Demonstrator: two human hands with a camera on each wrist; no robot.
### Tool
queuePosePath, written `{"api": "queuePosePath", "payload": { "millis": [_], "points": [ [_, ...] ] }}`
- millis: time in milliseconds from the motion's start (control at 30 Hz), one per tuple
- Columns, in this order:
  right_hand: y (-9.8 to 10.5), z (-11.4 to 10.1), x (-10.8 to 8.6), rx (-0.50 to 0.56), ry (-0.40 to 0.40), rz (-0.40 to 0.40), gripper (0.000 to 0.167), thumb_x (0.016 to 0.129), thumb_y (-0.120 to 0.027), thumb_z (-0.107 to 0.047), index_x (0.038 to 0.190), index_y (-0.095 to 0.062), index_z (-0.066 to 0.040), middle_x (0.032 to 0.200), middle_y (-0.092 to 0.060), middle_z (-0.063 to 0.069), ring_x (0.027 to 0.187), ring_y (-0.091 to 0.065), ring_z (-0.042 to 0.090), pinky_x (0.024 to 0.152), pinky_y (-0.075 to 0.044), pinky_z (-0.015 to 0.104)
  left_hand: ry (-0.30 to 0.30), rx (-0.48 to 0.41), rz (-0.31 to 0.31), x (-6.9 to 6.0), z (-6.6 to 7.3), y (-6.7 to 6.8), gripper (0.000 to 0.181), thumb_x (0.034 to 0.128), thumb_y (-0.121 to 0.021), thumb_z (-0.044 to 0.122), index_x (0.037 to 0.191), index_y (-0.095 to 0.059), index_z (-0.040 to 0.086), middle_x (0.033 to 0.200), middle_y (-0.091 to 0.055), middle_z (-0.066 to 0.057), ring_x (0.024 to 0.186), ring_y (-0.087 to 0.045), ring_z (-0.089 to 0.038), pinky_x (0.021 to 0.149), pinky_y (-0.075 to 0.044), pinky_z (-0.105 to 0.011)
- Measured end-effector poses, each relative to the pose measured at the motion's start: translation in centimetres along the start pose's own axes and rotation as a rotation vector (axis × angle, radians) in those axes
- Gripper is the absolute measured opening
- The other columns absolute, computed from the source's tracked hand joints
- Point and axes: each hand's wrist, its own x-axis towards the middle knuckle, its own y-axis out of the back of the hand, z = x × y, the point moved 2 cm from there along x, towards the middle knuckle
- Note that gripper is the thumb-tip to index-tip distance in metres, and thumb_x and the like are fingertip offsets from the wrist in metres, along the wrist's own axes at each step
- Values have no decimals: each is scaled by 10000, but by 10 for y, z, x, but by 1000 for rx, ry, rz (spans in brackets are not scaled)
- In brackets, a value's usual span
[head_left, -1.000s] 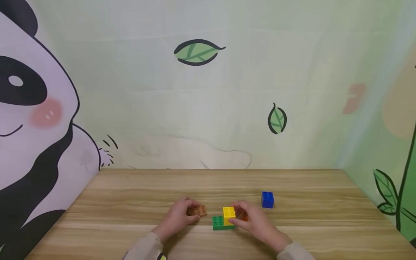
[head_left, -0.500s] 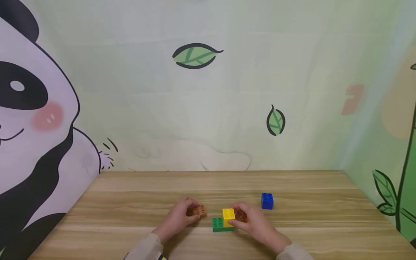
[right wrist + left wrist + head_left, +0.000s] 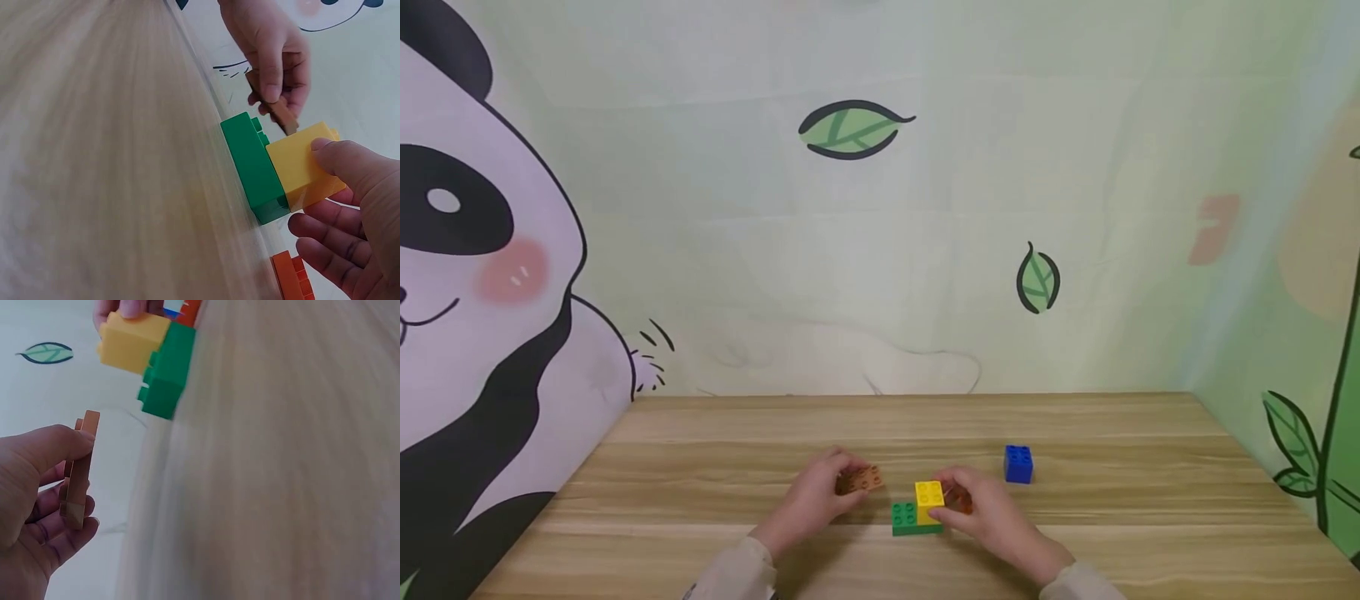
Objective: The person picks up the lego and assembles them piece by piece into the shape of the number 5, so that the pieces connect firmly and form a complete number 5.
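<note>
Right wrist view: a yellow brick [image 3: 299,165], pinched by the right hand [image 3: 988,512], is sitting on a green brick [image 3: 251,164]; an orange brick [image 3: 287,275], mostly hidden in the head view, is lying nearby. Opposite, the left hand [image 3: 815,496] is holding up a brown brick [image 3: 80,472].

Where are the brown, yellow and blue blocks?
Brown block [image 3: 79,478], left wrist view, narrow side.
Yellow block [image 3: 300,167], right wrist view, flat side face.
Blue block [image 3: 1018,470], head view, front face.

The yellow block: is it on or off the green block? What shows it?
On. The yellow block sits on one end of the green block; both wrist views show no gap between them.
</note>
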Motion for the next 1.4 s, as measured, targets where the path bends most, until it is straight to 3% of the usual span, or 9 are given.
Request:
{"api": "queuePosePath", "payload": {
  "millis": [333, 567, 733, 867, 1033, 1400],
  "points": [
    [2, 0, -1, 8, -4, -2, 365, 867, -705, -322, 1116, -632, -65, 968, -656, -6, 807, -566, 68, 653, -476, 165, -72, 20, -11, 5, 29, 8, 311, 831, -751, 202, 1122, -681, 119, 1004, -604, 14, 858, -523, -84, 745, -466, -225],
    [4, -1, -1, 13, 13, 1, 377, 864, -709, -318, 1117, -630, -50, 962, -661, 8, 805, -576, 64, 648, -476, 162, -75, 0, -61, 8, 45, 10, 308, 852, -733, 219, 1143, -674, 137, 1006, -589, 24, 860, -521, -86, 753, -473, -226],
    [3, 0, -1, 19, 27, 5, 366, 865, -709, -309, 1104, -633, -44, 956, -662, 15, 790, -573, 45, 644, -485, 162, -95, 10, -87, 10, 53, 6, 319, 861, -723, 239, 1155, -667, 127, 1028, -588, 11, 897, -534, -96, 799, -500, -263],
    [3, 1, -2, 19, 28, 1, 358, 870, -704, -310, 1109, -633, -53, 962, -659, 12, 785, -570, 25, 651, -491, 164, -75, 16, -120, 12, 59, 2, 333, 871, -712, 274, 1169, -660, 134, 1047, -578, 22, 918, -529, -89, 831, -502, -266],
    [2, 1, -3, 16, 47, 7, 374, 870, -704, -308, 1121, -629, -41, 976, -662, 28, 792, -585, 36, 652, -493, 165, -98, 16, -132, 13, 62, -4, 333, 870, -712, 271, 1164, -656, 126, 1031, -567, 15, 902, -518, -80, 802, -492, -232],
    [1, 1, -2, 24, 73, 18, 363, 860, -717, -298, 1092, -636, -31, 963, -671, 51, 779, -604, 39, 638, -502, 167, -150, 108, -157, 15, 69, -14, 318, 887, -691, 271, 1161, -656, 112, 1046, -567, 5, 893, -506, -62, 769, -484, -191]
  ]
}}
